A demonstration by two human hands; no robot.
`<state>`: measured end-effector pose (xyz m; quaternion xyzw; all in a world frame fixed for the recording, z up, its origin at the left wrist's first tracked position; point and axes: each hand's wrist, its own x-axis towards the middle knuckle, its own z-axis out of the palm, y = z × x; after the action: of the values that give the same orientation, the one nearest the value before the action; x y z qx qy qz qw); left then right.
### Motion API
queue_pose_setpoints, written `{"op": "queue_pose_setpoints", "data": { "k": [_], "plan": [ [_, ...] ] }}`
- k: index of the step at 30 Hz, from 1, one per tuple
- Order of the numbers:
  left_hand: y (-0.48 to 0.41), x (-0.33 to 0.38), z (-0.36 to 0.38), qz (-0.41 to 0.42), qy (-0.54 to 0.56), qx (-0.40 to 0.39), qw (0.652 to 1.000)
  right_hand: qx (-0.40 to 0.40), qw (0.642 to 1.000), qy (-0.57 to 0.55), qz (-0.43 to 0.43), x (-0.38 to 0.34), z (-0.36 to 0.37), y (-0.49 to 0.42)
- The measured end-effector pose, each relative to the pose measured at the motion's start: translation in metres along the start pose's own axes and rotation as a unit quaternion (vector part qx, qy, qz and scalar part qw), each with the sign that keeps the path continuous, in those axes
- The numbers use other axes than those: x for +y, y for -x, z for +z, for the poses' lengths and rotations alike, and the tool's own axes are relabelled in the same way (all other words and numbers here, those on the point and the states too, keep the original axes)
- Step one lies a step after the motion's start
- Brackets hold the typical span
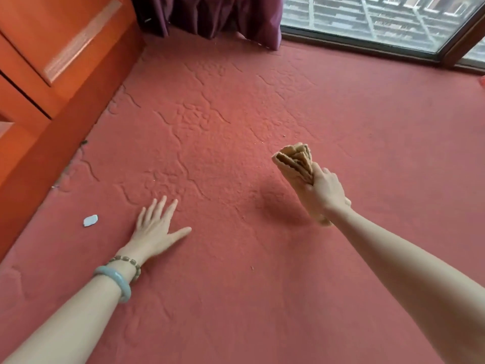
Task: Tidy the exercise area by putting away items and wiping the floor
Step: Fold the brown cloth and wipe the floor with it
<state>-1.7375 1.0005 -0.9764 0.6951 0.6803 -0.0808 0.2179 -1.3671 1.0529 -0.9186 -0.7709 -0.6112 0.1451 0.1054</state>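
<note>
Tan cloth (295,162), bunched, is partly hidden inside the gripping right hand (325,191), one end poking out behind the wrist. Its long axis runs forward-left out of the fist, held above the red floor (236,114). The left hand (157,227) lies flat on the floor, fingers spread; a pale scrap (90,220) sits left of it.

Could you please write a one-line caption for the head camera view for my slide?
Left hand flat on the red floor, right hand holding a bunched tan cloth above it.
</note>
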Motion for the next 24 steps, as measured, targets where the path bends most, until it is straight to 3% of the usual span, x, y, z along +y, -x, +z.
{"op": "queue_pose_setpoints", "data": {
  "k": [5, 8, 13, 17, 19, 21, 24],
  "plan": [
    [-0.001, 0.003, 0.011, -0.004, -0.007, -0.038, 0.999, 0.023, 0.989, 0.085, 0.119, 0.019, 0.004, -0.032],
    [-0.003, -0.003, 0.012, -0.012, 0.019, -0.031, 0.999, 0.002, 0.988, 0.084, 0.128, -0.001, 0.024, -0.041],
    [-0.003, -0.002, 0.012, -0.012, 0.027, -0.012, 0.999, -0.049, 0.993, 0.071, -0.077, -0.090, 0.065, 0.001],
    [-0.006, -0.001, 0.013, -0.020, 0.011, 0.009, 1.000, -0.129, 0.946, 0.069, -0.288, -0.157, 0.092, 0.047],
    [-0.006, 0.001, 0.012, -0.020, 0.013, 0.005, 1.000, -0.096, 0.937, 0.066, -0.328, -0.152, 0.094, 0.028],
    [-0.006, 0.001, 0.011, -0.016, 0.027, -0.006, 0.999, -0.055, 0.955, 0.062, -0.284, -0.120, 0.081, -0.010],
    [-0.004, -0.002, 0.011, -0.017, 0.044, -0.016, 0.999, 0.008, 0.989, 0.076, -0.129, -0.036, 0.044, -0.064]
  ]
}}
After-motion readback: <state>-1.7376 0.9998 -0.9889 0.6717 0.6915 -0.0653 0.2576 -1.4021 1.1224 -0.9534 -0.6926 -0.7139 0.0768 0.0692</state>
